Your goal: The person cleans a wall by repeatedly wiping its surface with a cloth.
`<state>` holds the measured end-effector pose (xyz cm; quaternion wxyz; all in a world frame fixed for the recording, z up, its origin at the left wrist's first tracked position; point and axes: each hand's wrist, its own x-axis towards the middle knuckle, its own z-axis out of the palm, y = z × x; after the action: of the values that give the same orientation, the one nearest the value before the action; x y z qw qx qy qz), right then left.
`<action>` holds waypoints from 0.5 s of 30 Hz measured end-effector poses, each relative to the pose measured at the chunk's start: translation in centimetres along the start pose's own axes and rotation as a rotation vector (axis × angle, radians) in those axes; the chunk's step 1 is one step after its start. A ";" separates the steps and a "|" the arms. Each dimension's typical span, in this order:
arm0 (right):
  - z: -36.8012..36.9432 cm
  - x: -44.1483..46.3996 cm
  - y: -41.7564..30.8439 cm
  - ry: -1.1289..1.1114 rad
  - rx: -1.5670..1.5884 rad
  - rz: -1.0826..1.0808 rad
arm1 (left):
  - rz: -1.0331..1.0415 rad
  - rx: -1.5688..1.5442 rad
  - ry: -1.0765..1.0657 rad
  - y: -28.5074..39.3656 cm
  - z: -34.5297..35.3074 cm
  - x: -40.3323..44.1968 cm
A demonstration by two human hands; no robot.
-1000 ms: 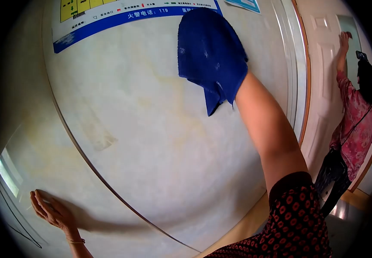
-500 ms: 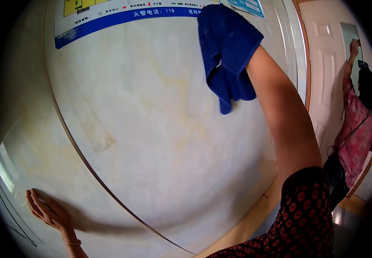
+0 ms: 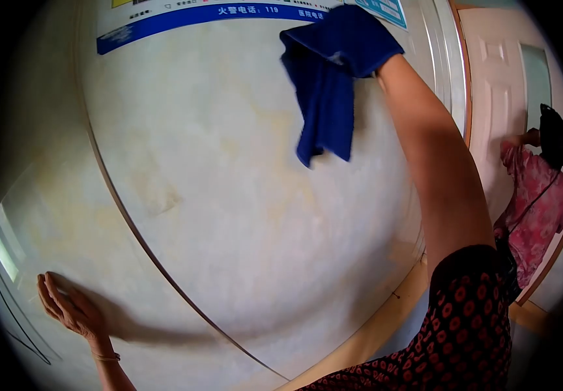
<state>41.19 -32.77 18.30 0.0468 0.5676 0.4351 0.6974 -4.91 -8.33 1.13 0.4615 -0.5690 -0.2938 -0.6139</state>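
Note:
A dark blue cloth [image 3: 327,98] covers my right hand [image 3: 369,42] at the upper right of the glossy marbled wall [image 3: 229,195]. The fingers are hidden under it, and its loose end hangs down to the left. Just above and beside the cloth are the blue lower border of a poster [image 3: 184,29] and a light blue notice [image 3: 389,12]. My left hand [image 3: 73,309] lies against the wall at the lower left, with its fingers stretched out and nothing in it.
At the right, another person in a pink patterned top [image 3: 535,202] stands by a pale door [image 3: 496,85] with a narrow glass pane [image 3: 537,81]. A dark seam [image 3: 131,225] runs down the wall. Thin black cables [image 3: 14,313] hang at the lower left.
My right hand has moved to the right and slightly up, and the cloth's loose end now swings out leftward. The other person's raised arm has come down. My left hand has barely moved.

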 end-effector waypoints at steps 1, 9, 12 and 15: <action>-0.5 0.6 -0.7 -0.065 0.224 0.330 | 0.010 -0.011 0.000 0.0 -0.1 0.1; 2.9 -0.2 2.2 0.331 0.511 -0.063 | 0.039 0.012 0.005 0.3 -0.4 0.5; 1.4 -0.2 1.4 0.007 0.484 0.359 | 0.020 -0.025 -0.009 0.6 -0.6 0.5; 2.0 -0.5 1.0 0.176 0.366 0.216 | 0.020 -0.008 0.010 0.5 -0.2 0.4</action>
<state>43.42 -32.57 18.56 -0.1698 0.5469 0.4936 0.6545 -4.58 -8.82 1.37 0.4667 -0.5707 -0.2836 -0.6132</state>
